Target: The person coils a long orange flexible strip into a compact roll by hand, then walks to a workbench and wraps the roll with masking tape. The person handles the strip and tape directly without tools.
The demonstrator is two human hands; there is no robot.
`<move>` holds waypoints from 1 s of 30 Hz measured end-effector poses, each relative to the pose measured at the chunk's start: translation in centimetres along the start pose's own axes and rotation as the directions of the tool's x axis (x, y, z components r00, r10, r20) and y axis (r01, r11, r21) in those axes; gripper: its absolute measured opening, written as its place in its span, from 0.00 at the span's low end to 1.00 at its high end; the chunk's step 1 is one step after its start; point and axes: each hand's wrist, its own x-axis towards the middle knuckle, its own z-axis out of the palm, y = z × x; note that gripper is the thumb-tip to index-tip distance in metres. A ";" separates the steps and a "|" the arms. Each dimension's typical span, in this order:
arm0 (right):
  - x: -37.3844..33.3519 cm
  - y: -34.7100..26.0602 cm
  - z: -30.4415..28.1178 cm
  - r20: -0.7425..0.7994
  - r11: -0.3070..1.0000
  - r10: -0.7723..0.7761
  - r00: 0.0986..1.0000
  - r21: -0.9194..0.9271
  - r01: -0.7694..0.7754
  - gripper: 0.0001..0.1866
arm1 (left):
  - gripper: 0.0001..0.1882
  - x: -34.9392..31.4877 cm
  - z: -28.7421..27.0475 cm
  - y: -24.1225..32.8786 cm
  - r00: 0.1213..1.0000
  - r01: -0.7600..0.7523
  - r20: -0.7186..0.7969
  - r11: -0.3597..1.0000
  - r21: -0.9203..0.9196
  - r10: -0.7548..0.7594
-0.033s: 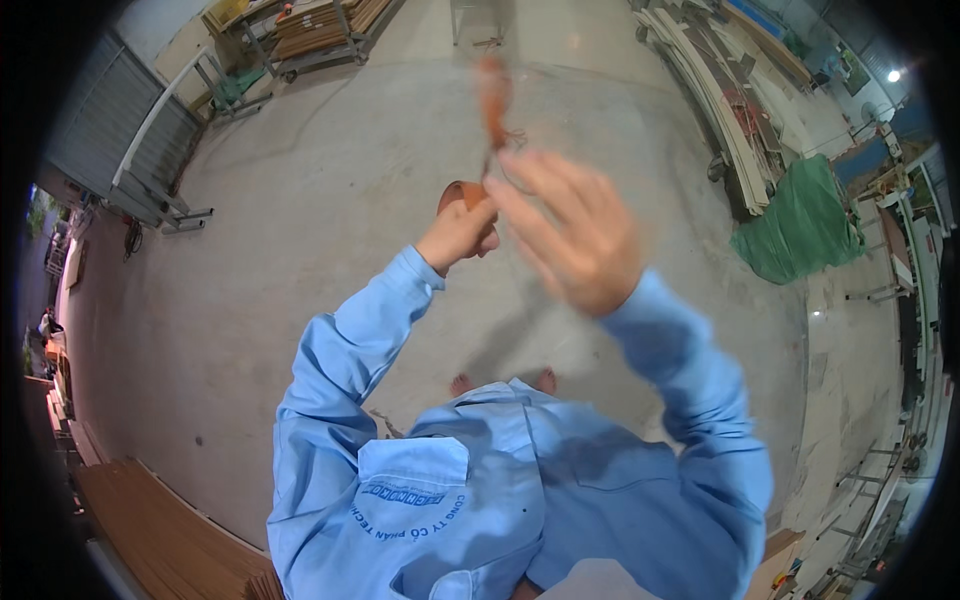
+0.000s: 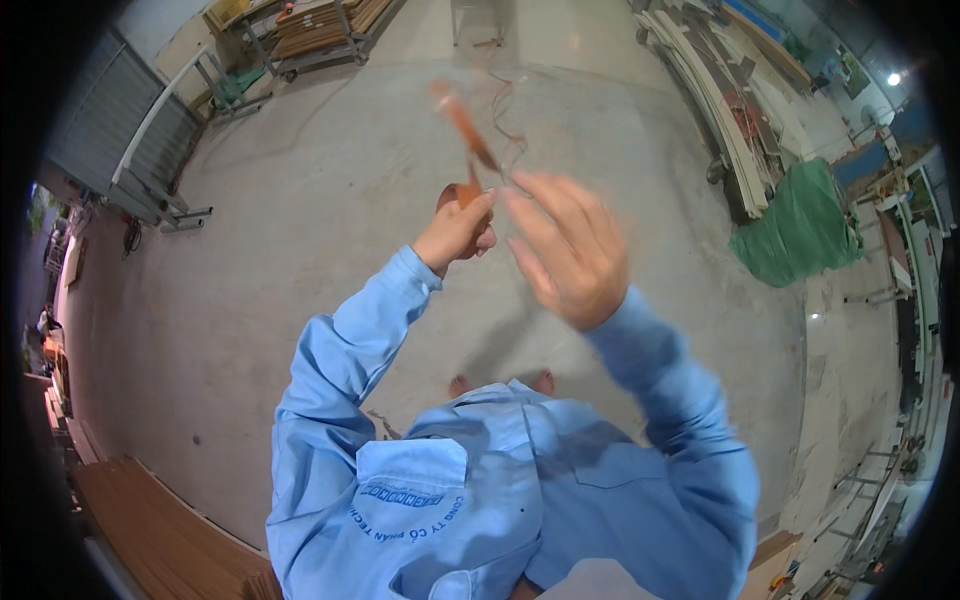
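My left hand [image 2: 455, 235] is closed on a flat orange-brown strip [image 2: 468, 193], which curves into a loop above the fist. From there, a free length of the strip slants up and left, blurred by motion. To its right my right hand [image 2: 575, 240] is raised, with its thumb apart from the outstretched fingers. Its fingertips are close to the lower part of the blurred length; whether they touch it is unclear. Blur softens this hand's outline.
A thin cord [image 2: 503, 110] trails on the concrete floor ahead. A trolley of boards [image 2: 325, 35] stands far left, and a rack of long pale strips [image 2: 705, 100] far right beside a green sheet [image 2: 800, 225]. Brown panels [image 2: 160, 530] lie at lower left.
The free length of strip has swung from nearly upright to leaning left. My right hand has shifted slightly left and down; my left hand has barely moved.
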 end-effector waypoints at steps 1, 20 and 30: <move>-1.5 -0.1 1.6 -0.043 0.986 0.164 0.986 0.035 -0.162 0.38 | 0.23 0.0 -0.2 -0.1 0.991 0.109 -0.051 0.977 -0.181 -0.120; -4.6 7.0 -0.5 0.708 0.783 0.279 0.648 0.223 -0.581 0.18 | 0.27 -11.7 -3.5 -8.1 0.819 0.248 0.316 0.792 0.558 -0.479; 15.6 17.7 3.2 0.743 0.781 0.419 0.522 -0.001 -0.624 0.19 | 0.18 -16.0 -2.6 -3.3 0.491 -0.335 0.830 0.937 -0.100 0.264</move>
